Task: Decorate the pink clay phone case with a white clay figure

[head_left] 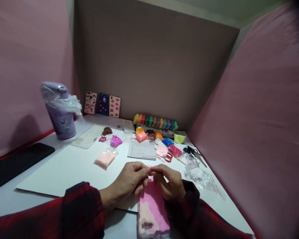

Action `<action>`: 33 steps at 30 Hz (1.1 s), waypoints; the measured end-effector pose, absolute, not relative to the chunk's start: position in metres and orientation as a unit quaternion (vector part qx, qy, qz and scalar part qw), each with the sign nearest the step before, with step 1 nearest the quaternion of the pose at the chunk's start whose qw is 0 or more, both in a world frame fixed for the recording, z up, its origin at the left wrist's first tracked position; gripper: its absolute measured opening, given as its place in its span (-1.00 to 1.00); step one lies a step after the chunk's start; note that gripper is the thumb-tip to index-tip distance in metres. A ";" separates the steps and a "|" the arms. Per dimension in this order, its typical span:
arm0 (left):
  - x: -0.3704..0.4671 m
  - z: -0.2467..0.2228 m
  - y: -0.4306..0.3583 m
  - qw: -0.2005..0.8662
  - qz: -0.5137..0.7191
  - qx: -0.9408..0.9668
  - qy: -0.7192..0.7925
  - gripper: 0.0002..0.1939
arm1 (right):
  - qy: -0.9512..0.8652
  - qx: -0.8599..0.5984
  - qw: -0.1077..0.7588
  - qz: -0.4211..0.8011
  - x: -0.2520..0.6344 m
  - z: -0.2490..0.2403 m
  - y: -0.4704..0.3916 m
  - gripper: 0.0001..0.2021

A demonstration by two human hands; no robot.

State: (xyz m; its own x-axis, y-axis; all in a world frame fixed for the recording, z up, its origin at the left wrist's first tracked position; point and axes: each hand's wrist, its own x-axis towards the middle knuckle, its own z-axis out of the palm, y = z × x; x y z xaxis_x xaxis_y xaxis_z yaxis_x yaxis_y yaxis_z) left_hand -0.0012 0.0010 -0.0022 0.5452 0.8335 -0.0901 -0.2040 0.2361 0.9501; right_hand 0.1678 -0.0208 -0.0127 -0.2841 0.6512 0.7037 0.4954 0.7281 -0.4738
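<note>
A phone case (pixel 154 209) lies below my hands, spread with pink and peach clay, with a dark patch near its close end. My left hand (pixel 131 177) is closed in a pinch over the far end of the case. My right hand (pixel 168 181) pinches too, its fingertips meeting those of the left. A bit of pink clay shows at the fingertips; whether it is a loose piece or part of the case's covering is hard to see. The fingers partly hide the far end of the case.
Clay packets, including a peach one (pixel 106 158) and a magenta one (pixel 116 141), lie around a lined notepad (pixel 142 150). Red scissors (pixel 168 157), keys (pixel 195 153) and a gem sheet (pixel 211 182) lie right. A purple bottle (pixel 62 116) and a black phone (pixel 22 162) are left. Decorated cases (pixel 114 106) lean behind.
</note>
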 end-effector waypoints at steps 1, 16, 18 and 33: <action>-0.001 -0.002 0.000 0.717 0.362 0.507 0.313 -0.64 | -0.795 -0.360 0.480 0.083 0.168 -0.013 -0.021 -0.85; -0.001 0.006 -0.005 0.702 0.390 0.505 0.316 -0.67 | -0.774 -0.382 0.499 0.080 0.168 -0.014 -0.021 -0.86; 0.000 0.006 -0.006 0.703 0.394 0.502 0.314 -0.68 | -0.776 -0.380 0.497 0.082 0.168 -0.014 -0.021 -0.86; -0.002 0.005 -0.004 0.719 0.373 0.506 0.296 -0.61 | -0.780 -0.373 0.494 0.089 0.167 -0.012 -0.021 -0.86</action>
